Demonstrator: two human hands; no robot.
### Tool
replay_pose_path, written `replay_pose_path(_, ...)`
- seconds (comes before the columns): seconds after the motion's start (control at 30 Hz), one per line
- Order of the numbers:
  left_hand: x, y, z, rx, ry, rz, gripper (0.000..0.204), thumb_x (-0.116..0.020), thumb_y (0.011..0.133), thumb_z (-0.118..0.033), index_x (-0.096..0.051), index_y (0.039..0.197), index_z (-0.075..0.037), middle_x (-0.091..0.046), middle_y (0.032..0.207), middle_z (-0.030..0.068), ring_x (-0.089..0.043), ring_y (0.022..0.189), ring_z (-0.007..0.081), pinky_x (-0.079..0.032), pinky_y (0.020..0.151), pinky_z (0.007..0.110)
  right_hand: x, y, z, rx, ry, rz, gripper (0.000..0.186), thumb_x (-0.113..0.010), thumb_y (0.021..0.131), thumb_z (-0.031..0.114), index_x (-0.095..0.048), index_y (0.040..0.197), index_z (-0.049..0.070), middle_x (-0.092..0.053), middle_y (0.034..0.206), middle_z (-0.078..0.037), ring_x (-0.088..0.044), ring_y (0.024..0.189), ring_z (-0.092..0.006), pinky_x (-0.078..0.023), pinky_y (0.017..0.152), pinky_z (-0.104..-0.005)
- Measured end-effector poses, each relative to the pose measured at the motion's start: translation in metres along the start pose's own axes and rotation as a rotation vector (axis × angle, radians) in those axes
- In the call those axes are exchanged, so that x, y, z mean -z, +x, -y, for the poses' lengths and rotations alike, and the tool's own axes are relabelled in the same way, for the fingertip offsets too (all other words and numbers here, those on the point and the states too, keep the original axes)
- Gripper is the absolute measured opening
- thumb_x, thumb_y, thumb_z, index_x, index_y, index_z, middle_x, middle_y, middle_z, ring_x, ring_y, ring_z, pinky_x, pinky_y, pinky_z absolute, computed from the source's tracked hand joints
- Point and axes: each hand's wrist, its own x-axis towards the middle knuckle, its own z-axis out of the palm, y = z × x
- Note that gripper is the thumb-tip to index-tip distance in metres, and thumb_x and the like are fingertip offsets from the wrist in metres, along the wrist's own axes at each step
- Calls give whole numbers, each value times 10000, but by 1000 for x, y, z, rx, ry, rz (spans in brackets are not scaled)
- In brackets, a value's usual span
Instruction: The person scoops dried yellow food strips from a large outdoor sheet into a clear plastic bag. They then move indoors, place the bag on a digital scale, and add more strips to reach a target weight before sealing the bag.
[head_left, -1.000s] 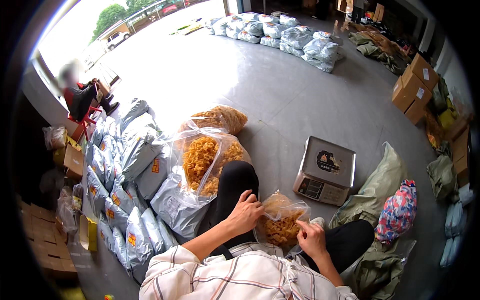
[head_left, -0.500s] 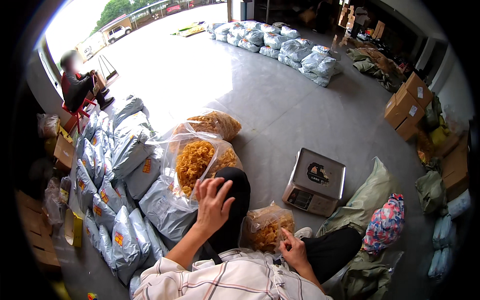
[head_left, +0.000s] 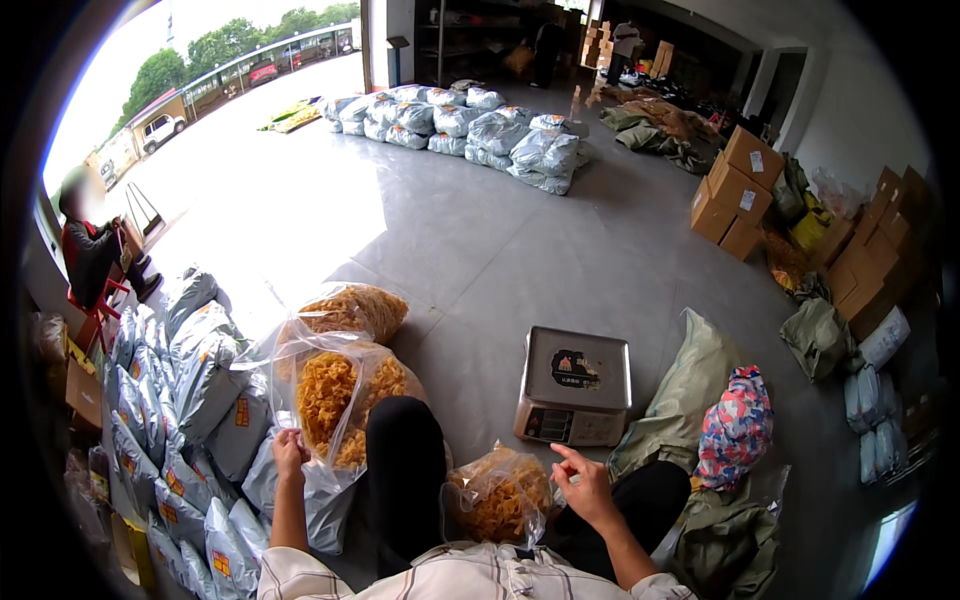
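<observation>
My left hand (head_left: 290,455) is closed at the left edge of a large clear plastic bag (head_left: 340,395) and seems to pinch its film. The open-mouthed bag is filled with curly golden-orange dried pieces. A smaller clear bag (head_left: 497,495) of the same pieces stands between my legs. Just right of it, above my right thigh, hovers my right hand (head_left: 585,487), index finger stretched out, the others partly curled, nothing visible in it. Beyond that hand a flat-topped weighing scale (head_left: 577,375) stands on the floor.
Silver-grey packed pouches (head_left: 195,420) pile up at my left; another full clear bag (head_left: 355,310) lies behind the open one. A green woven sack (head_left: 680,390) and a patterned cloth bundle (head_left: 737,425) lie right. Stacked grey parcels (head_left: 450,125), cartons (head_left: 735,190) and a seated person (head_left: 95,245) are farther off.
My left hand has moved left and down from above my knee to the large bag's edge, its spread fingers closing. My right hand has lifted away from the small bag. The view has shifted.
</observation>
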Motion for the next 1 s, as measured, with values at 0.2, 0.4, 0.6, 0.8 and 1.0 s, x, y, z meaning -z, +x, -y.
replay_pose_path(0.2,-56,18,-47,-84,-69,36,229,-447,986,-258,-552,952,-57,-355,531,-46,-327,381,55,-244,330,224,-11,6,-3,86,-9,94,278,-613,822,99,-635,1098,69,-660,768,-154,-643,670,-298,-506,635,-352)
replay_pose_path(0.4,-100,23,-73,-203,4,167,322,-465,983,-303,-609,1111,-45,-381,538,-68,-300,400,41,-216,358,229,3,8,-9,-9,-9,32,270,-608,840,107,-629,1102,42,-673,749,-112,-659,653,-206,-513,610,-314)
replay_pose_path(0.6,-157,3,-88,-306,60,309,377,-484,977,-312,-608,1170,-12,-418,597,-71,-321,496,34,-261,449,222,-11,54,-3,-10,59,98,471,-644,854,173,-493,1275,28,-640,914,-90,-645,771,-164,-523,627,-288)
replay_pose_path(0.8,-177,17,-80,-282,225,291,392,-486,972,-306,-556,703,-30,-402,554,-49,-334,525,61,-286,476,278,-76,151,8,160,-38,200,696,-565,900,359,-244,1415,18,-394,1290,-253,-479,1150,-364,-434,929,-412)
replay_pose_path(1.0,-210,-12,-116,-390,317,329,448,-477,969,-339,-531,657,-21,-438,550,-37,-371,506,64,-310,464,289,-146,232,28,84,18,153,1048,-631,796,543,-43,1433,-45,-198,1403,-319,-283,1307,-412,-298,1064,-433)
